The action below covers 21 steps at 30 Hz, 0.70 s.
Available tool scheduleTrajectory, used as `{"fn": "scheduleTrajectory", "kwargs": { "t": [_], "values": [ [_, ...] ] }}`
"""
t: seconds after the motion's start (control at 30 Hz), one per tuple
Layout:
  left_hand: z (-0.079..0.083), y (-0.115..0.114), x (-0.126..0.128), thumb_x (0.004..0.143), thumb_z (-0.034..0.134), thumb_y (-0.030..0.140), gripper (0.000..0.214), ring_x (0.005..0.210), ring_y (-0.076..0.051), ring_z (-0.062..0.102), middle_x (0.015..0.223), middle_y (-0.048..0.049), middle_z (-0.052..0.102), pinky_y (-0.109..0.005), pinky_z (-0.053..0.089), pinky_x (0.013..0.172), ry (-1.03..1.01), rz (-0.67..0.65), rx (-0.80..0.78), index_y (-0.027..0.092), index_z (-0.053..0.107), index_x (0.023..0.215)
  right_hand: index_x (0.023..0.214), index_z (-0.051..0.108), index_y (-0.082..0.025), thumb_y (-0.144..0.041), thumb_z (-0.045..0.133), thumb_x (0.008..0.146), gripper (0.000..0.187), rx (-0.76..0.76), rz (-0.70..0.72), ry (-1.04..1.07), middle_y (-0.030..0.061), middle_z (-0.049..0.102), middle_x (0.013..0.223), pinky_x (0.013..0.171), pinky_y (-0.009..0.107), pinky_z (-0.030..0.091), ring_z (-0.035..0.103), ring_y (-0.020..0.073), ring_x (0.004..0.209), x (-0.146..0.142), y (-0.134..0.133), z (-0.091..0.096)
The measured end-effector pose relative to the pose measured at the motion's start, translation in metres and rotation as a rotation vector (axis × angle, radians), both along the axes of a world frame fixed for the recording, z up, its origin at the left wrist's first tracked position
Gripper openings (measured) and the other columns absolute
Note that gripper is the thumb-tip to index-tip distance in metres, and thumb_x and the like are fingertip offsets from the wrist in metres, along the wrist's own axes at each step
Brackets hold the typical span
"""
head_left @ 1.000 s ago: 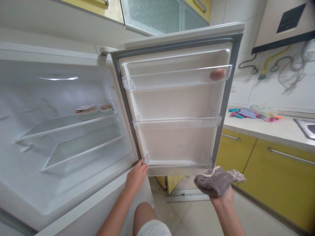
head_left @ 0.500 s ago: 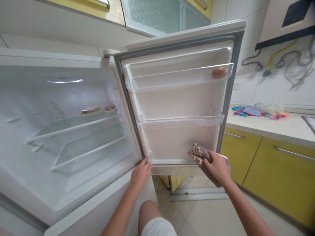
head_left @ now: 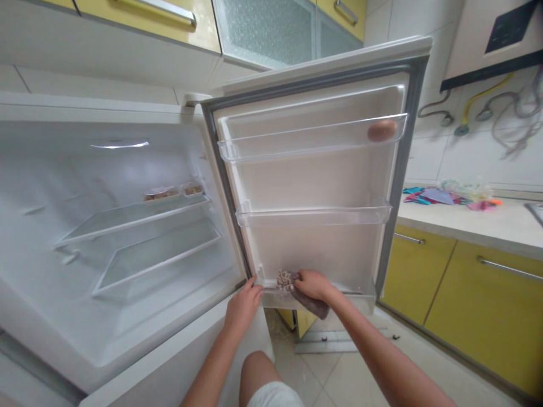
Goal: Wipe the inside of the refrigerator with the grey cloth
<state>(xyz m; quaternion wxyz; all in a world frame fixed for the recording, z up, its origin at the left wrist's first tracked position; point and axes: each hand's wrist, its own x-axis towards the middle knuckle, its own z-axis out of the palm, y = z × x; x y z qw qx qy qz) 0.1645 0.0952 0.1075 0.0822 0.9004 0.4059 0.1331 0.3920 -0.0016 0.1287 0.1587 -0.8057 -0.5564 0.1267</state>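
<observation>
My right hand (head_left: 314, 284) is closed around a brown patterned cloth (head_left: 311, 302), bunched at the lower part of the open refrigerator door (head_left: 305, 181). Part of the cloth hangs below the hand, over the clear bottom door shelf (head_left: 356, 301). On the door's lower corner by the hinge side, my left hand (head_left: 244, 305) grips the edge; its fingertips are partly hidden. Higher on the door are a clear middle shelf (head_left: 314, 216) and a clear top shelf (head_left: 292, 144). A brown egg (head_left: 382, 130) lies at the top shelf's right end.
Inside the refrigerator, glass shelves (head_left: 139, 217) hold packed food (head_left: 161, 194) at the back. Right of the door stands a counter (head_left: 475, 223) with colourful cloths (head_left: 436, 196) above yellow cabinets (head_left: 483, 299). A white strip (head_left: 335, 343) lies on the tiled floor.
My right hand has moved left along the lower door with the cloth, closer to my left hand. My left hand stays at the door's lower corner. The view has shifted slightly.
</observation>
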Motion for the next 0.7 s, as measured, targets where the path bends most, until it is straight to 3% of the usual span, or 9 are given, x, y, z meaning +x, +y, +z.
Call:
{"fn": "scheduleTrajectory", "kwargs": {
  "t": [0.17,0.33,0.43,0.57,0.7],
  "values": [
    [-0.003,0.004,-0.003,0.097,0.049,0.022,0.043,0.134,-0.022,0.060,0.152,-0.0092,0.057,-0.035,0.050,0.110,-0.092,-0.022,-0.014,0.024,0.056,0.140,0.112,0.074,-0.015,-0.029,0.052,0.090,0.035,0.006,0.173,0.156,0.0144,0.076,0.121,0.086,0.031,0.049,0.069,0.0267,0.109,-0.051,0.064,0.002],
    [-0.002,0.003,-0.005,0.098,0.048,0.024,0.038,0.128,-0.025,0.064,0.154,-0.0106,0.055,-0.037,0.052,0.106,-0.071,-0.003,-0.012,0.020,0.058,0.134,0.101,0.074,-0.015,-0.026,0.064,0.089,0.019,-0.077,0.196,0.297,0.0069,0.078,0.107,0.090,0.036,0.053,0.070,0.0201,0.098,-0.042,0.079,0.000],
    [0.001,0.000,-0.005,0.100,0.045,0.028,0.030,0.125,-0.027,0.066,0.158,-0.0072,0.050,-0.039,0.055,0.101,-0.009,-0.004,0.007,0.021,0.067,0.119,0.086,0.072,-0.015,-0.024,0.071,0.084,0.009,-0.090,0.143,0.358,0.0052,0.077,0.095,0.093,0.040,0.053,0.070,0.0205,0.095,-0.015,0.061,-0.005],
    [0.004,-0.002,-0.006,0.100,0.043,0.029,0.031,0.123,-0.026,0.068,0.160,-0.0052,0.048,-0.038,0.057,0.098,0.030,0.007,0.012,0.024,0.070,0.114,0.068,0.068,-0.018,-0.022,0.071,0.074,0.008,-0.010,0.049,0.477,0.0081,0.078,0.083,0.093,0.040,0.051,0.070,0.0274,0.096,0.024,0.013,-0.007],
    [0.009,-0.009,-0.002,0.097,0.045,0.020,0.032,0.126,-0.029,0.065,0.155,-0.0091,0.054,-0.044,0.053,0.105,0.016,0.004,0.062,0.022,0.074,0.111,0.098,0.070,-0.018,-0.044,0.053,0.087,0.033,0.133,-0.005,0.702,0.0105,0.079,0.103,0.083,0.039,0.056,0.072,0.0252,0.091,0.052,-0.031,-0.001]
  ]
}}
